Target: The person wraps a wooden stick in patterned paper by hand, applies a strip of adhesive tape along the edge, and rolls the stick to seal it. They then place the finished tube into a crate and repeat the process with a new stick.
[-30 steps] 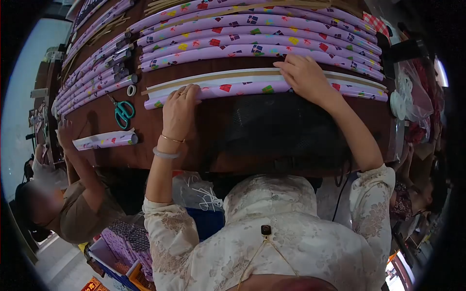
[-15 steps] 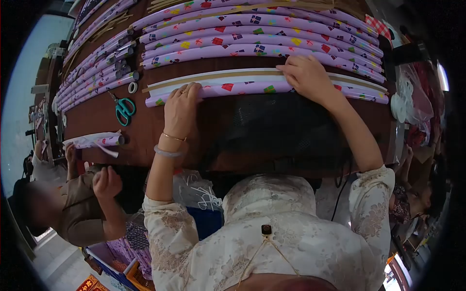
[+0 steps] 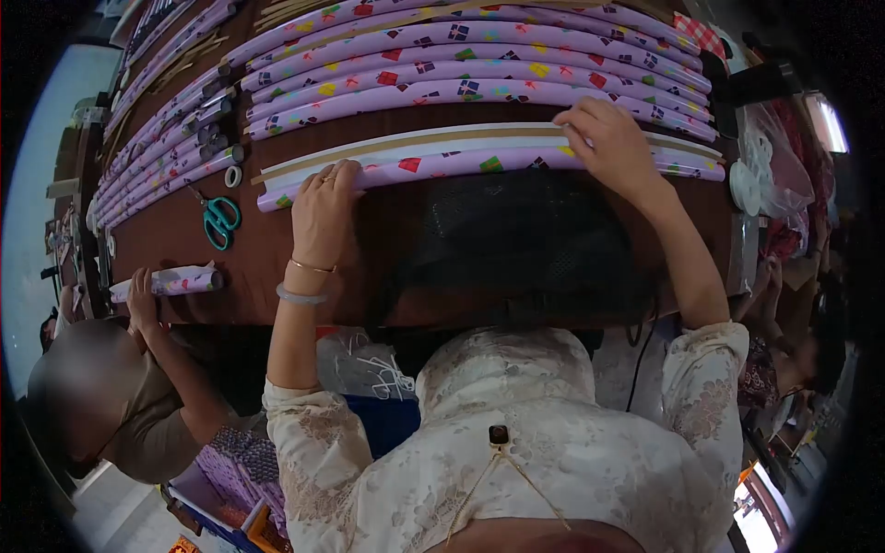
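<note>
Lying across the table in front of me is a roll of purple wrapping paper (image 3: 433, 164) printed with coloured gift boxes. A white paper edge and a narrow brown strip (image 3: 369, 152) run along its far side. My left hand (image 3: 323, 207) is closed over the roll near its left end, fingers together. Toward the right part of the roll, my right hand (image 3: 608, 147) bends over the white edge and strip, its fingers curled in. Whatever sits between those fingertips is too small to make out.
Beyond lie several finished-looking purple rolls (image 3: 479, 89), with more rolls (image 3: 175, 180) at the left. Teal-handled scissors (image 3: 220, 223) and a tape ring (image 3: 233, 175) lie left of my roll. A co-worker's hand (image 3: 142, 300) touches a short roll (image 3: 184, 280). A white spool (image 3: 745, 189) stands right.
My right hand has shifted slightly right along the roll, its fingers more curled. My left hand keeps its place on the roll. The co-worker has leaned in toward the short roll.
</note>
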### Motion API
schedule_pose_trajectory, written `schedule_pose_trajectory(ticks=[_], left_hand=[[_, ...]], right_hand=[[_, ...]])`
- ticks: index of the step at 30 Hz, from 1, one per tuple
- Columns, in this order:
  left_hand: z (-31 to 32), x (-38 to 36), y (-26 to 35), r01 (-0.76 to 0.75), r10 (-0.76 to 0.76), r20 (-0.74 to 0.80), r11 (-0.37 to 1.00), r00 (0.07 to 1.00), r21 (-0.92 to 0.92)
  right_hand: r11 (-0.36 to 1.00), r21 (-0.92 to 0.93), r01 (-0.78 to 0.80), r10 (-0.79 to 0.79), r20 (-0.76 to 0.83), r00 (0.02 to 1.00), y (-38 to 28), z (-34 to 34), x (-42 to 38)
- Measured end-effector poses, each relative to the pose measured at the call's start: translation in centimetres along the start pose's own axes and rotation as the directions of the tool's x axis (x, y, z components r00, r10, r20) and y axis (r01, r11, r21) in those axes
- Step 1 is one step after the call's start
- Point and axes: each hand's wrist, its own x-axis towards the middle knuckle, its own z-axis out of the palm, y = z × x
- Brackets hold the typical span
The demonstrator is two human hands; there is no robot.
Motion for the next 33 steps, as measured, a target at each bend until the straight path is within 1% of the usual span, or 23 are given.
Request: schedule_pose_trajectory(ticks=[2,3,5,6,7,8,9,11,12,13,15,17,18,20,21,22,23,24,26,27,29,31,33], left_hand=[[-0.2,0.0,0.2,-0.006,0.006,-0.005,1.000,1.000,-0.012],[-0.2,0.0,0.2,-0.009,0.009,-0.007,1.000,1.000,-0.020],[-0.3,0.1,0.2,0.004,-0.004,0.013,1.000,1.000,-0.002],[-0.4,0.1,0.3,0.018,-0.017,0.023,1.000,1.000,-0.008],[-0.5,0.1,0.4,0.007,-0.007,0.019,1.000,1.000,-0.015],[-0.6,0.2,0.4,0.004,-0.004,0.024,1.000,1.000,-0.015],[-0.6,0.3,0.3,-0.002,0.002,0.028,1.000,1.000,-0.013],[-0.2,0.2,0.1,-0.012,0.011,0.026,1.000,1.000,0.023],[-0.4,0.3,0.1,0.007,-0.008,0.050,1.000,0.999,0.007],[-0.5,0.4,0.2,0.028,-0.027,0.076,1.000,0.997,-0.008],[-0.9,0.5,0.2,-0.009,0.008,0.069,1.000,0.998,0.008],[-1.0,0.4,0.2,0.005,-0.005,0.096,1.000,0.995,0.001],[-0.8,0.3,0.0,-0.008,0.008,0.099,1.000,0.995,-0.001],[-0.2,0.1,-0.5,-0.018,0.017,0.074,1.000,0.997,0.012],[-0.4,0.1,-0.3,-0.004,0.002,0.079,1.000,0.997,0.021],[-0.4,0.1,-0.1,-0.023,0.022,0.074,1.000,0.997,0.011],[-0.6,0.1,-0.1,-0.029,0.028,0.073,0.999,0.997,0.013],[-0.7,0.0,-0.1,-0.036,0.034,0.072,0.999,0.997,0.016],[-0.9,0.0,-0.1,-0.065,0.066,0.057,0.998,0.996,-0.016],[-0.7,0.0,-0.2,-0.089,0.089,0.027,0.996,0.996,-0.012],[-0.3,-0.1,-0.7,-0.126,0.125,-0.033,0.992,0.992,-0.012],[-1.0,0.1,0.0,-0.130,0.130,-0.042,0.992,0.991,0.009],[-1.1,0.1,0.1,-0.124,0.126,-0.054,0.992,0.991,0.033]], right_hand=[[0.997,0.023,-0.069,0.067,0.086,0.994,1.7,-2.2,-2.1],[0.997,0.015,-0.073,0.071,0.090,0.993,2.9,-3.2,-3.0],[0.989,0.057,-0.134,0.122,0.185,0.975,5.2,-5.1,-5.0],[0.989,0.048,-0.140,0.129,0.181,0.975,6.1,-5.7,-5.7],[0.984,0.032,-0.177,0.165,0.231,0.959,6.8,-6.3,-6.5],[0.977,0.016,-0.213,0.200,0.278,0.940,7.3,-6.7,-7.0],[0.975,0.008,-0.222,0.212,0.270,0.939,7.5,-6.7,-7.4],[0.952,0.090,-0.293,0.246,0.349,0.904,7.7,-6.2,-7.9],[0.925,0.073,-0.372,0.325,0.354,0.877,7.4,-6.1,-7.9],[0.922,0.071,-0.380,0.334,0.349,0.876,7.3,-5.9,-8.1],[0.935,-0.011,-0.354,0.342,0.288,0.894,7.3,-5.5,-8.4],[0.939,-0.024,-0.343,0.338,0.244,0.909,7.2,-5.0,-9.0],[0.947,-0.038,-0.318,0.319,0.202,0.926,7.2,-4.8,-9.2],[0.942,-0.072,-0.328,0.336,0.193,0.922,7.1,-4.6,-9.2],[0.957,-0.100,-0.273,0.287,0.158,0.945,7.0,-4.6,-9.3],[0.967,-0.135,-0.218,0.235,0.125,0.964,7.0,-4.5,-9.4],[0.969,-0.150,-0.197,0.212,0.090,0.973,6.9,-4.3,-9.6],[0.963,-0.165,-0.215,0.231,0.084,0.969,7.0,-4.2,-9.8],[0.955,-0.142,-0.260,0.281,0.157,0.947,7.3,-4.2,-9.9],[0.961,-0.110,-0.252,0.266,0.133,0.955,7.3,-4.1,-10.0],[0.955,-0.127,-0.269,0.284,0.123,0.951,7.1,-4.3,-9.8],[0.954,-0.128,-0.271,0.287,0.123,0.950,7.0,-4.4,-9.8],[0.966,-0.094,-0.242,0.253,0.131,0.958,7.3,-4.6,-9.6]])
